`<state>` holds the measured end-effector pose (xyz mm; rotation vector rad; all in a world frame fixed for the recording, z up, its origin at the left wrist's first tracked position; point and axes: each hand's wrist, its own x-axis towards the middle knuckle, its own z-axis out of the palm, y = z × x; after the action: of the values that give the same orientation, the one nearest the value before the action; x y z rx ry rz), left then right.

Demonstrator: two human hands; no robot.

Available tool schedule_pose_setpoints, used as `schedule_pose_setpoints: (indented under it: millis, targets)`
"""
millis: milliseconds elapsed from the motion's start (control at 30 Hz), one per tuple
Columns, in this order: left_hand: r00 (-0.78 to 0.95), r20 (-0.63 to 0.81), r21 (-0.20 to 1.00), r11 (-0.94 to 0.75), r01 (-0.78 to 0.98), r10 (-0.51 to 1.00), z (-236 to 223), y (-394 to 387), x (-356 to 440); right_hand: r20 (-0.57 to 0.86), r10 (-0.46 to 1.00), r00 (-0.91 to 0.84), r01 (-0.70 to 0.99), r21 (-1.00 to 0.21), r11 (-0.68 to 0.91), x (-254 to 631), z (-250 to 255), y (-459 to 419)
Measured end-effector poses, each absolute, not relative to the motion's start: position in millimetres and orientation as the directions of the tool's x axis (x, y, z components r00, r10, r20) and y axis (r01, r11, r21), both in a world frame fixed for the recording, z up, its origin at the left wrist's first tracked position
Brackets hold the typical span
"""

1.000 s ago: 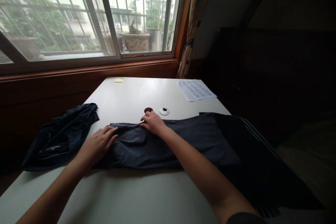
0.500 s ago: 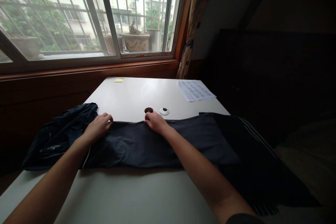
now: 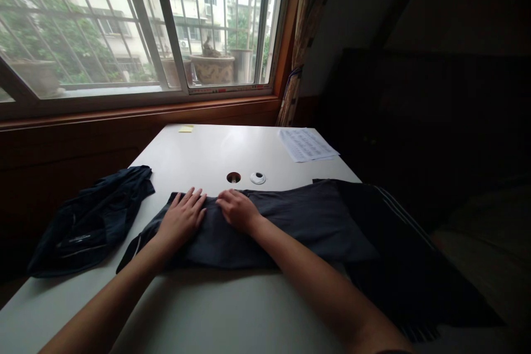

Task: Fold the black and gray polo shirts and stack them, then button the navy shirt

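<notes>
From my head view, my left hand (image 3: 182, 218) has shifted: half a second ago its fingers were bunched at the far left corner of the dark slate-grey cloth garment (image 3: 232, 246), and now it lies palm down on the fabric with the fingers spread, holding nothing, just beside my right hand. My right hand (image 3: 237, 210) has slid a little to the left along the far edge, so that the round brown-rimmed hole (image 3: 234, 177) in the glossy white tabletop (image 3: 215, 310) is no longer partly covered. Its fingers are curled narrow over that edge; whether they pinch the cloth I can't tell. I take the change as a turn from gripping to pressing at the left end, with the cloth settling under my palm.

The slate garment stretches across the table in front of me as a long, low band, matt and soft, with shallow ripples near my hands and a smoother stretch to the right. Its left end narrows to a darker corner crossed by a thin pale line (image 3: 138, 245). At the right it meets a deep black stretch of cloth with pale stripes (image 3: 398, 243), which slants past the table's edge; I can't tell whether the two are one piece. Well apart on my left, a crumpled navy garment (image 3: 83, 232) lies in loose folds with a slight sheen. Beyond the hole's right side sits a white ring-shaped disc (image 3: 252, 178), smooth and hard-looking.
</notes>
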<state>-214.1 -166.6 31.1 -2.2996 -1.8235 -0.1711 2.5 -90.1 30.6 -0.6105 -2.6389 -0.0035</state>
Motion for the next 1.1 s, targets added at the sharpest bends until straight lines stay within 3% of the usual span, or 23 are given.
schedule_pose_setpoints:
  millis: [67,167,467,667,833,1100]
  targets:
    - [0.189,0.141,-0.058,-0.183,0.981,0.972,19.6,-161.9,-223.2,0.410,0.369,-0.834,0.350,-0.124,0.929,2.4,20.0,-92.1]
    - [0.124,0.075,-0.020,-0.122,0.992,0.989,9.2,-151.9,-241.7,0.393,0.406,-0.825,0.366,-0.177,0.914,6.4,9.5,-91.6]
    - [0.145,0.083,0.029,-0.148,0.989,0.986,4.8,-143.9,-267.8,0.179,0.525,-0.832,0.485,-0.226,0.845,27.1,15.0,-86.9]
    - [0.311,0.194,-0.064,-0.304,0.950,0.930,23.5,-169.2,-248.4,0.172,0.542,-0.823,0.510,-0.201,0.837,26.2,17.0,-91.9]
    - [0.498,0.097,0.003,-0.501,0.866,0.862,27.5,-201.2,-225.4,0.149,0.554,-0.819,0.524,-0.198,0.828,26.2,18.3,-91.8]
    - [0.326,0.021,0.027,-0.327,0.945,0.945,19.4,-221.5,-241.4,0.073,0.679,-0.730,0.658,-0.193,0.728,55.1,17.1,-63.3]
